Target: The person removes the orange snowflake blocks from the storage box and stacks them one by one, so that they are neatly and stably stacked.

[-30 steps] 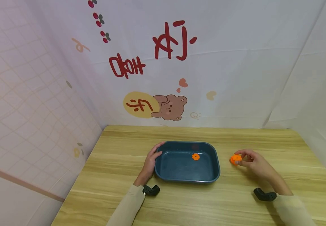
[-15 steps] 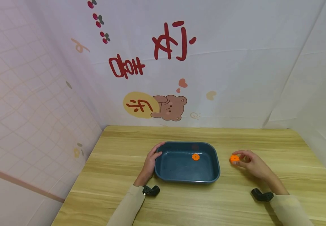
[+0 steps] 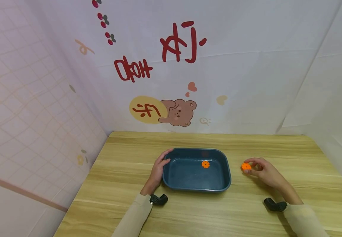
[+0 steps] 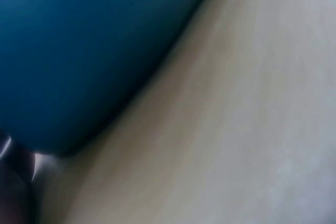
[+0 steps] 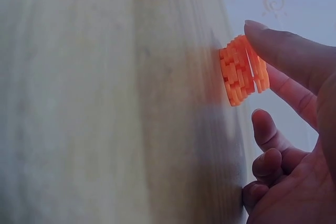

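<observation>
A stack of orange notched plastic discs (image 3: 246,167) stands on the table to the right of the tray. My right hand (image 3: 267,172) pinches the top of this stack between thumb and index finger. In the right wrist view the uppermost part of the disc stack (image 5: 242,72) tilts, leaving a thin gap above the lower discs; the other fingers are loosely bent below. On the left, my left hand (image 3: 155,172) holds the dark blue tray (image 3: 196,190) by its left side, thumb over the rim. One orange disc (image 3: 205,164) lies flat inside the tray, toward the back.
The wood-grain table (image 3: 206,214) reaches back to a white wall cloth (image 3: 248,82) printed with a bear and red characters. Black camera mounts sit at both wrists. The tray's blue wall (image 4: 79,51) fills the upper left of the left wrist view.
My right hand has shifted slightly left and the top disc, earlier offset to the right, now lines up over the stack. My left hand and the tray have stayed put.
</observation>
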Demonstrator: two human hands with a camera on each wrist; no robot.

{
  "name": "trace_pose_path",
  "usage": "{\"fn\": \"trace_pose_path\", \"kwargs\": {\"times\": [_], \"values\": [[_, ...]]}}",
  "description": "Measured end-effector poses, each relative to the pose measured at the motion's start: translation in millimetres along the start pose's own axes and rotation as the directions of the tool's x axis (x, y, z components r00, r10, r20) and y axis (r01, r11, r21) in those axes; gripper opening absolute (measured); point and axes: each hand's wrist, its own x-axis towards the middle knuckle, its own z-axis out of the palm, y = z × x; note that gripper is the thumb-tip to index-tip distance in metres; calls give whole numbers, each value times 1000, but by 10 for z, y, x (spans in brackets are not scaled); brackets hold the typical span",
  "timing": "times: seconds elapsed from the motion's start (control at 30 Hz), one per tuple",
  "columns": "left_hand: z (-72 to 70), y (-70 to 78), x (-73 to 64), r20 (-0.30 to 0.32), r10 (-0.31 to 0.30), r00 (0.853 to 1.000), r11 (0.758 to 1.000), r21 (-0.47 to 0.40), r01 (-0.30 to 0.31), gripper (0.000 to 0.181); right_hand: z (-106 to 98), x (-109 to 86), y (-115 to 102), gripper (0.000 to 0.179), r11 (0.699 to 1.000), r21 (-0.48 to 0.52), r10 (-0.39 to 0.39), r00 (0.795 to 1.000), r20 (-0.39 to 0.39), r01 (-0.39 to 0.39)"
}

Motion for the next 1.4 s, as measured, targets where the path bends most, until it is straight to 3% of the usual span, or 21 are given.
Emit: {"fn": "trace_pose_path", "kwargs": {"times": [0.43, 0.73, 1.07, 1.4], "values": [[2, 1, -2, 2, 5, 1000, 1000, -8, -5, 43, 10, -8, -8, 36, 1000, 6, -17, 1000, -9, 17], [-9, -13, 0, 8, -15, 1000, 1000, -8, 15, 43, -54, 32, -59, 48, 1000, 6, 3, 1000, 17, -3], [-19, -13, 19, 9, 11, 1000, 1000, 1, -11, 42, -85, 354, -437, 32, 996, -20, -91, 996, -5, 91], [-24, 50, 11, 34, -17, 999, 1000, -9, 17, 43, 148, 708, -902, 34, 984, 29, -181, 975, 132, 178]]}}
